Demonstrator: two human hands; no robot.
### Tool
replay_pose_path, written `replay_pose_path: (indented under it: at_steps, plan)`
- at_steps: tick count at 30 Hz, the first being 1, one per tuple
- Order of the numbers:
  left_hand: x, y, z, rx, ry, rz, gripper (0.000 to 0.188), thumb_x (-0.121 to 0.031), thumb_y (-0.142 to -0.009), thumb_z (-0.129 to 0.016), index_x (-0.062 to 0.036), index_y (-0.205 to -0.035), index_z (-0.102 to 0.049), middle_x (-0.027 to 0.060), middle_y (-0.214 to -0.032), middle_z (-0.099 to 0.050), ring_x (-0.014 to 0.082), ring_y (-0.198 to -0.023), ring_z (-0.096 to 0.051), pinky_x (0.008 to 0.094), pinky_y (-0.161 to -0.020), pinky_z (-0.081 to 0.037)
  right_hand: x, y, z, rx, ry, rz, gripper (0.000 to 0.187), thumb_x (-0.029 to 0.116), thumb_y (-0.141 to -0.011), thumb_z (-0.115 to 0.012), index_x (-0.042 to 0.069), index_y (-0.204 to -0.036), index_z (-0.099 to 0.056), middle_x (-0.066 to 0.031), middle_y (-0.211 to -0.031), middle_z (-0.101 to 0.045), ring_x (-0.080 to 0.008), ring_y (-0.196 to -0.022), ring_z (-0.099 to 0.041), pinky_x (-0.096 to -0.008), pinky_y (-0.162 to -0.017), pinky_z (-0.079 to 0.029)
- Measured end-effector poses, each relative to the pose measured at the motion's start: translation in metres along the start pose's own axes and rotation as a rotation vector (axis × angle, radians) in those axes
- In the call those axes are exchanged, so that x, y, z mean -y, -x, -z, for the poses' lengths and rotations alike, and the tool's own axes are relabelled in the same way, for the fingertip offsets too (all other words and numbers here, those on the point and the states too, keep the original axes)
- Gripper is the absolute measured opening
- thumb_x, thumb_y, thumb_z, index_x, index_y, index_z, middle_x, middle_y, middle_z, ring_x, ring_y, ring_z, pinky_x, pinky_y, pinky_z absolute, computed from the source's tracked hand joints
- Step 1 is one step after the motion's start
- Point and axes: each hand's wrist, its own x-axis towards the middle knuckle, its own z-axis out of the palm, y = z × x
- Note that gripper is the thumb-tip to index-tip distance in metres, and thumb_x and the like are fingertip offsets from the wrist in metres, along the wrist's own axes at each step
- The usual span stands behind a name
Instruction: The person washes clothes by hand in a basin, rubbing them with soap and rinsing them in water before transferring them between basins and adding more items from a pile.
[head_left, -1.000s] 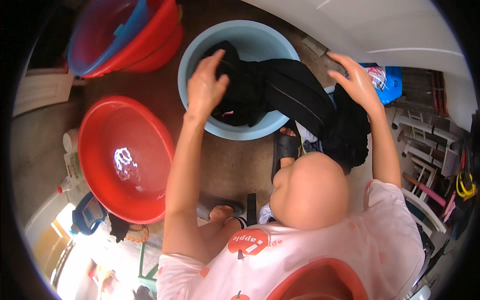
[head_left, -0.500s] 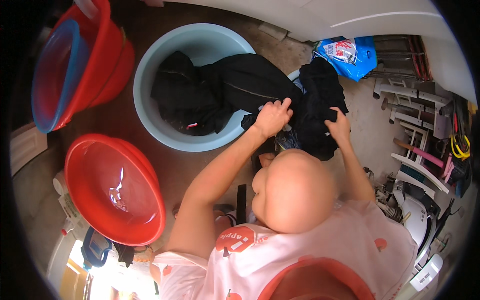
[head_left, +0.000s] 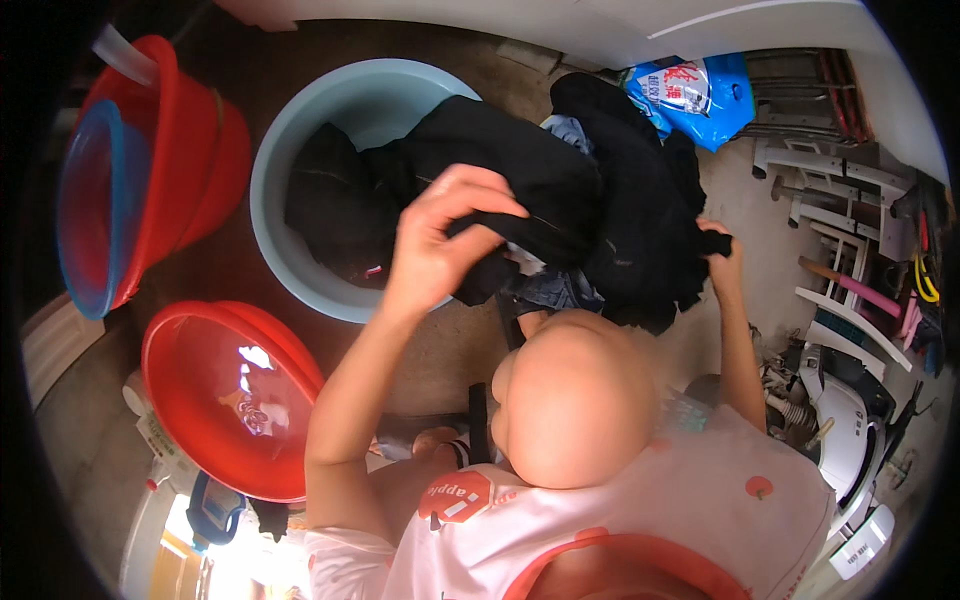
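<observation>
A black garment lies partly in a light blue basin and trails over its right side. My left hand is closed in a pinch on black cloth at the basin's near right rim. My right hand grips a bunched edge of a heap of black cloth farther right. Between the hands the two dark stretches overlap, so I cannot tell whether they are one piece. Blue denim shows under the black cloth, close to my knee.
A red basin stands at left. Behind it, a red tub leans with a blue basin. A blue plastic bag sits beyond the cloth. White metal racks and a white machine line the right side.
My left hand has moved left and lifted, drawing black cloth with it. My right hand has moved right and down, spreading the black heap wider. The view has shifted slightly.
</observation>
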Motion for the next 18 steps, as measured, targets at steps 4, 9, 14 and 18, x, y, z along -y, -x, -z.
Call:
replay_pose_path:
  at_steps: [4, 9, 14, 18]
  plan:
    - [0.019, 0.015, 0.056, -0.274, 0.300, 0.133, 0.023, 0.002, -0.067, -0.055, -0.0026, -0.088, -0.063, 0.0093, -0.105, -0.056, 0.0186, -0.101, -0.052, 0.0287, -0.093, -0.036, -0.010, -0.009, -0.053, 0.018, 0.286, 0.212, 0.036, -0.010, -0.058, -0.043, -0.003, -0.089, -0.059, -0.0161, -0.097, -0.062, -0.0295, -0.100, -0.059, -0.0299, -0.090, -0.042]
    - [0.058, 0.049, 0.188, -0.834, 0.401, 0.082, 0.021, 0.002, -0.077, -0.045, -0.0035, -0.093, -0.058, 0.0125, -0.103, -0.060, 0.0240, -0.099, -0.056, 0.0380, -0.090, -0.047, 0.005, -0.013, -0.086, 0.056, 0.312, 0.220, 0.035, -0.008, -0.057, -0.046, -0.002, -0.090, -0.055, -0.0153, -0.089, -0.058, -0.0336, -0.086, -0.057, -0.0281, -0.081, -0.043]
    - [0.039, 0.047, 0.149, -0.622, -1.086, 0.116, 0.048, 0.007, -0.072, -0.051, -0.0083, -0.117, -0.058, 0.0155, -0.122, -0.053, 0.0299, -0.114, -0.052, 0.0362, -0.094, -0.044, -0.007, -0.023, -0.081, 0.113, 0.281, -0.007, 0.030, -0.006, -0.063, -0.045, 0.001, -0.090, -0.056, -0.0129, -0.088, -0.062, -0.0258, -0.085, -0.059, -0.0274, -0.081, -0.042]
    - [-0.003, 0.018, 0.045, -0.036, -0.791, 0.001, 0.059, 0.009, -0.067, -0.056, -0.0141, -0.122, -0.055, 0.0131, -0.133, -0.046, 0.0317, -0.115, -0.053, 0.0357, -0.085, -0.052, 0.006, -0.008, -0.075, -0.097, 0.288, 0.064, 0.050, 0.001, -0.068, -0.051, 0.004, -0.118, -0.051, -0.0204, -0.119, -0.052, -0.0332, -0.115, -0.047, -0.0358, -0.099, -0.035]
